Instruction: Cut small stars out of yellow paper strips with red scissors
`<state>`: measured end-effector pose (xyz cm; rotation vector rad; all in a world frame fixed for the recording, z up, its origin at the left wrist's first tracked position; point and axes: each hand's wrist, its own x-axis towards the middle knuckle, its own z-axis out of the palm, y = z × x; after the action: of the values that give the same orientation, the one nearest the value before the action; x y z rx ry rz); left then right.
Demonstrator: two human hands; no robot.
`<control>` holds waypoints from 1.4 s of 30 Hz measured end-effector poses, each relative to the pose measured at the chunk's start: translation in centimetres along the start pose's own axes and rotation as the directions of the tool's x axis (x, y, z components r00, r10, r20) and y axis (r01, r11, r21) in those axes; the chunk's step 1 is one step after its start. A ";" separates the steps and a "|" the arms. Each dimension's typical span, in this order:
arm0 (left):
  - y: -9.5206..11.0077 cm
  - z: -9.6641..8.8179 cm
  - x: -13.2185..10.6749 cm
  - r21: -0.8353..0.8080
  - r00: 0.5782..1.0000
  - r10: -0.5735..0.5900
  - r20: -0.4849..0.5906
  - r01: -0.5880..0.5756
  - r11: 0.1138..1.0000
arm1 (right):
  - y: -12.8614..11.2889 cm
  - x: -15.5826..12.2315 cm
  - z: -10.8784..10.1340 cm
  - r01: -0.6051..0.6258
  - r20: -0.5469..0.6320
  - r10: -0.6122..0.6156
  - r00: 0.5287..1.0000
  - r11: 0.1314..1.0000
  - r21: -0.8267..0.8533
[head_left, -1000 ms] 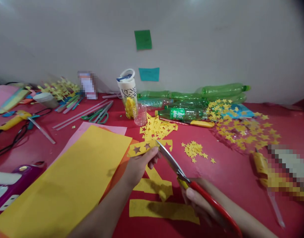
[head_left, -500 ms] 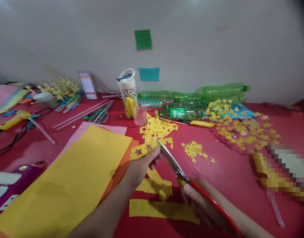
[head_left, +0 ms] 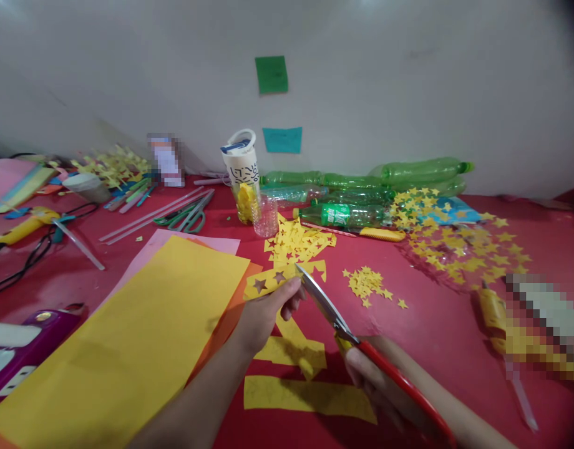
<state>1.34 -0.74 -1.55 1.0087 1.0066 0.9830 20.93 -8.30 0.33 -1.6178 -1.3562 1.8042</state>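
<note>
The single head-worn view looks forward and down from just behind the left hand [head_left: 263,315] and right hand [head_left: 375,383], close, facing the wall [head_left: 408,93] beyond them.

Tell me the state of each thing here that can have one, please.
left hand, pinches the yellow strip.
yellow strip, held up, star holes cut out.
red scissors, held, blades almost shut, tip at the strip.
right hand, closed around their handles.
green bottles, lying on their sides.
white cup, upright.
green scissors, lying flat, untouched.

Two scissors [head_left: 322,300] [head_left: 189,217], two yellow glue guns [head_left: 24,227] [head_left: 493,309], two wall notes [head_left: 271,74] [head_left: 282,140].
</note>
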 end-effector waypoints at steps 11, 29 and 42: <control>1.2 -0.2 0.5 -0.125 0.993 0.093 -0.068 -0.101 0.987 | -0.6 0.6 -0.6 0.078 0.059 -0.073 0.996 0.993 -0.093; 1.7 -0.3 0.5 -0.121 0.992 0.107 -0.071 -0.115 0.986 | -0.4 0.6 -0.4 0.039 0.049 -0.035 0.998 0.995 -0.088; 1.8 -0.7 0.6 -0.031 0.993 0.111 -0.048 -0.112 0.993 | -1.3 -0.4 -1.5 0.244 0.223 -0.205 0.953 0.956 -0.163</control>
<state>0.46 0.36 -0.09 1.0274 0.9765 1.1161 21.99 -7.38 1.77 -1.3247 -1.7749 1.7853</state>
